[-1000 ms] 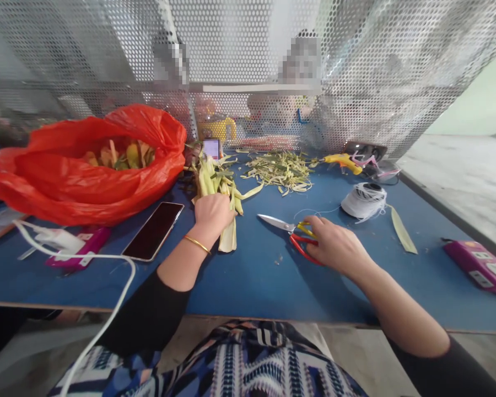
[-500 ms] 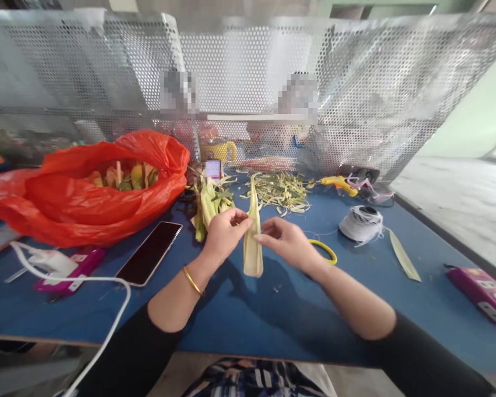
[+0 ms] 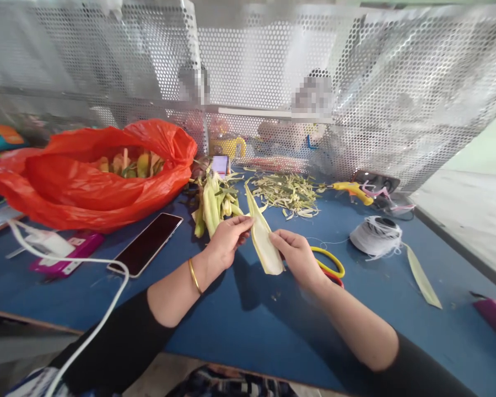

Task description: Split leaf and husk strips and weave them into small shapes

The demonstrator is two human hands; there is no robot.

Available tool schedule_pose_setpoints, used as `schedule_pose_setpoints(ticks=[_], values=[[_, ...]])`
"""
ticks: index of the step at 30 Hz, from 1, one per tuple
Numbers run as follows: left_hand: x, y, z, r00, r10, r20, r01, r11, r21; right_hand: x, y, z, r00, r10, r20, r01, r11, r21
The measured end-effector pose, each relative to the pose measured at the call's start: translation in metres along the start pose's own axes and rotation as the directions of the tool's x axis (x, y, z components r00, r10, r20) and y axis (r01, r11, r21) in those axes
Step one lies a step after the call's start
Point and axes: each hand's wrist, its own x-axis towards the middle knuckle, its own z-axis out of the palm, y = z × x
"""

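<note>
A pale green corn husk, broad at the near end and tapering to a tip, is held above the blue table. My left hand pinches its left edge between thumb and fingers. On the other side, my right hand grips the right edge near the broad end. Just beyond my left hand lies a bunch of husks. A heap of thin husk strips is spread behind the held piece. Beside my right wrist are yellow and red scissor-like loops, partly hidden.
A red plastic bag with plant pieces inside stands at left, near a phone, a white cable and a purple power strip. To the right are white thread, a single husk and a yellow glue gun. A perforated metal screen stands behind.
The husk has gone from upright to slanted, its broad end swung right. My right hand has closed on its right edge. The whole view has shifted slightly.
</note>
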Motion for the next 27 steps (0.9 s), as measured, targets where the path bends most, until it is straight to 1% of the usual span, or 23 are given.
schedule_pose_setpoints(ticks=[3,5,7,9,11,12,14,17,20,22,24,27], values=[[0.001,0.001,-0.001,0.999,-0.017,0.027,0.018,0.999,-0.044,0.0,0.002,0.001,0.998,-0.053,0.015,0.053,0.998,-0.014],[-0.001,0.002,0.0,0.999,-0.015,0.051,0.017,0.999,-0.036,0.0,0.003,0.001,0.995,-0.097,-0.02,0.096,0.994,-0.054],[-0.006,0.002,0.002,0.995,-0.018,0.102,0.016,1.0,0.023,0.0,0.002,0.0,0.984,-0.157,-0.083,0.147,0.982,-0.118],[-0.011,0.0,0.004,0.987,-0.033,0.158,0.012,0.991,0.135,0.0,0.003,-0.001,0.969,-0.215,-0.124,0.191,0.965,-0.18],[-0.015,-0.003,0.006,0.984,-0.043,0.171,0.002,0.973,0.232,0.0,0.003,-0.002,0.957,-0.253,-0.144,0.218,0.95,-0.225],[-0.016,-0.004,0.007,0.984,-0.05,0.171,0.007,0.97,0.244,0.0,0.003,-0.002,0.953,-0.262,-0.151,0.223,0.946,-0.237],[-0.017,-0.006,0.007,0.983,-0.074,0.169,0.038,0.978,0.207,0.0,0.003,-0.002,0.952,-0.258,-0.164,0.217,0.949,-0.229],[-0.016,-0.006,0.007,0.975,-0.135,0.179,0.118,0.988,0.102,0.001,0.002,-0.001,0.96,-0.22,-0.175,0.193,0.969,-0.157],[-0.016,-0.005,0.007,0.967,-0.176,0.186,0.17,0.984,0.044,0.0,-0.001,0.0,0.968,-0.189,-0.165,0.176,0.98,-0.091],[-0.015,-0.006,0.007,0.973,-0.161,0.162,0.157,0.987,0.042,0.0,-0.002,0.001,0.98,-0.156,-0.123,0.153,0.988,-0.037],[-0.014,-0.007,0.007,0.985,-0.119,0.123,0.112,0.992,0.062,0.0,-0.001,0.003,0.991,-0.112,-0.068,0.113,0.994,0.008],[-0.014,-0.008,0.007,0.992,-0.089,0.091,0.08,0.992,0.101,0.002,0.001,0.004,0.998,-0.066,-0.022,0.066,0.997,0.03]])
